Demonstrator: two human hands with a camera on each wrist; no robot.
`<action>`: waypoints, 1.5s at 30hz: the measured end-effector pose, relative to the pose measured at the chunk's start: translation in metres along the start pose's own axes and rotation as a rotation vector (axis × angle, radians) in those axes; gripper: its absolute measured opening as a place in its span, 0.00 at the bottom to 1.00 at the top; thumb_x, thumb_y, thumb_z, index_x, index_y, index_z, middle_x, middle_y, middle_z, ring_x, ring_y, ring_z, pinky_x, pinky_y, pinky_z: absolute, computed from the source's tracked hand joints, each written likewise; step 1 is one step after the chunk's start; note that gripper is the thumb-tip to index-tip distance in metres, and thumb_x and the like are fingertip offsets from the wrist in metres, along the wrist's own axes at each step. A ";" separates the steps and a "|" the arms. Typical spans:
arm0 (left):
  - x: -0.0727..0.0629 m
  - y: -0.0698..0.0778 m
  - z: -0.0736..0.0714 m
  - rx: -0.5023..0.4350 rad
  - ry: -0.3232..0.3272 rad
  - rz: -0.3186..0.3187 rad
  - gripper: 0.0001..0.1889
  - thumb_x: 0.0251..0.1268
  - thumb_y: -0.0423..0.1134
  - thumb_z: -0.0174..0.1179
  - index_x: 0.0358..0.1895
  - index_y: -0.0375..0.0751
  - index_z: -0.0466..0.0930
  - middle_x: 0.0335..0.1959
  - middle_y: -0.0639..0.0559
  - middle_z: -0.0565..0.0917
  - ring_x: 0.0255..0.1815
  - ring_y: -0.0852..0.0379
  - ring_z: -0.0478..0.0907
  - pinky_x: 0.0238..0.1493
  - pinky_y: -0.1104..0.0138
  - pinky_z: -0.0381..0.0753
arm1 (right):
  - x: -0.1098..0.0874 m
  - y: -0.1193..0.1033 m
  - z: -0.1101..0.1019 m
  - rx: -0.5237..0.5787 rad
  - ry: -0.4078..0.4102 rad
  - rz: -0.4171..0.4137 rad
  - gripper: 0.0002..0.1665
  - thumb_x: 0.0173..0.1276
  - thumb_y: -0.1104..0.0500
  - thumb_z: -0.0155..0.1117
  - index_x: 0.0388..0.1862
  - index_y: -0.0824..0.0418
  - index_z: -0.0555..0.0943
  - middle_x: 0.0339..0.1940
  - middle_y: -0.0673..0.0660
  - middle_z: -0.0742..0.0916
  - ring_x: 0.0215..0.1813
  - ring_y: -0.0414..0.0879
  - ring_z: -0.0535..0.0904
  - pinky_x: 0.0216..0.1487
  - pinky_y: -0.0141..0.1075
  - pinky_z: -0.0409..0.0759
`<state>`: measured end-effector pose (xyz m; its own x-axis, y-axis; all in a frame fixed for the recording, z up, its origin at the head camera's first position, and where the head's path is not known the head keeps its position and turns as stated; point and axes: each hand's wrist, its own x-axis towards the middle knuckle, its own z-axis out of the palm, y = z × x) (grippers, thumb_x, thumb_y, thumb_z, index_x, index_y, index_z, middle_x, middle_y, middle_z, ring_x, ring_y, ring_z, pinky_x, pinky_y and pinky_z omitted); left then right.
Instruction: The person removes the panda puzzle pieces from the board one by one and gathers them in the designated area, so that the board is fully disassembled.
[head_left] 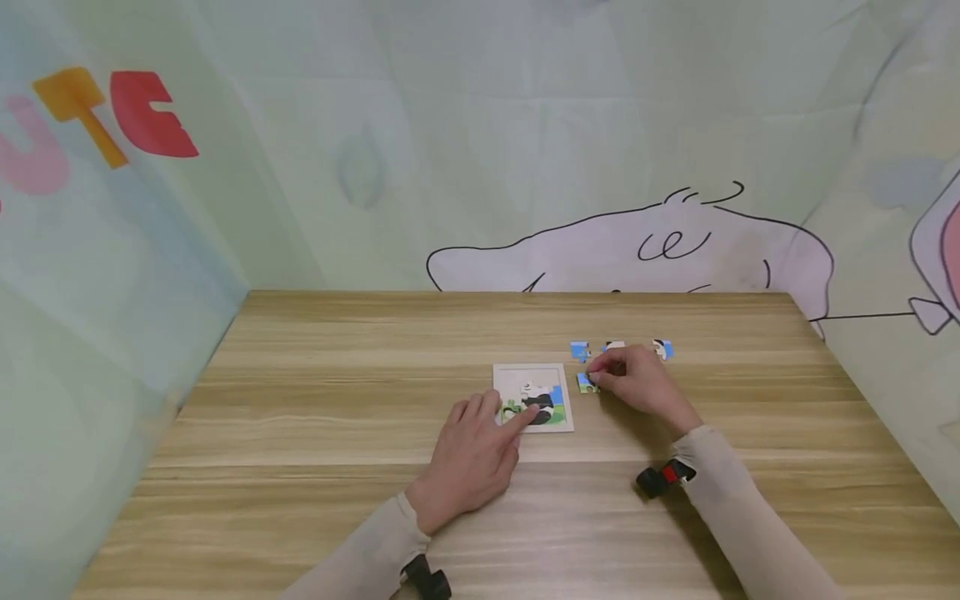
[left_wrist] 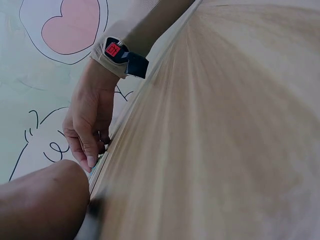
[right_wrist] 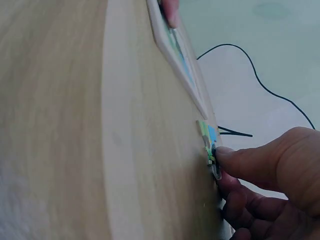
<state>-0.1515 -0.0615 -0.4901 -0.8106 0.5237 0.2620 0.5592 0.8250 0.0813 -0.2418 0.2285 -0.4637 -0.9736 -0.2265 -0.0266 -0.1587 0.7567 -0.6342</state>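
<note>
A square puzzle tray (head_left: 529, 366) with a pale rim holds part of a panda picture in black, white, green and blue. My left hand (head_left: 471, 454) rests at its lower left side, the index finger stretched over the panda pieces. To the right of the tray, my right hand (head_left: 640, 383) pinches a jigsaw piece (right_wrist: 216, 167) between thumb and fingers, which hide most of it. Touching or overlapping that piece in the right wrist view is a green and blue patch (right_wrist: 206, 131); whether it belongs to the same piece, I cannot tell.
Behind my right hand lie more loose pieces: a blue one (head_left: 580, 351), a black and white one (head_left: 614, 344) and a blue, white and black one (head_left: 663, 348). All lie on a wood-grain table (head_left: 337, 375), with a printed cloth backdrop (head_left: 315, 167) along its far edge.
</note>
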 end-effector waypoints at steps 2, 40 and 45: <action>0.000 0.000 0.000 -0.005 0.000 -0.001 0.25 0.80 0.48 0.54 0.76 0.65 0.77 0.40 0.51 0.70 0.41 0.52 0.66 0.57 0.54 0.78 | 0.000 -0.002 0.000 -0.024 0.004 -0.005 0.05 0.74 0.62 0.70 0.43 0.59 0.92 0.39 0.56 0.91 0.42 0.48 0.82 0.48 0.39 0.78; 0.001 -0.002 0.001 0.097 0.020 0.071 0.28 0.76 0.47 0.58 0.76 0.73 0.74 0.45 0.45 0.76 0.52 0.46 0.76 0.55 0.53 0.77 | -0.002 -0.062 0.042 0.034 -0.196 -0.136 0.30 0.68 0.76 0.54 0.64 0.57 0.86 0.38 0.57 0.84 0.28 0.43 0.70 0.28 0.32 0.69; 0.000 -0.001 -0.001 0.092 0.002 0.063 0.27 0.77 0.48 0.57 0.76 0.73 0.75 0.45 0.46 0.76 0.52 0.47 0.76 0.56 0.53 0.77 | -0.002 -0.062 0.042 0.153 -0.226 -0.071 0.24 0.73 0.73 0.56 0.62 0.55 0.83 0.43 0.60 0.84 0.28 0.45 0.72 0.28 0.34 0.70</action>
<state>-0.1520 -0.0626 -0.4894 -0.7741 0.5745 0.2660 0.5906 0.8066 -0.0236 -0.2232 0.1562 -0.4562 -0.8972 -0.4194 -0.1384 -0.1820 0.6365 -0.7495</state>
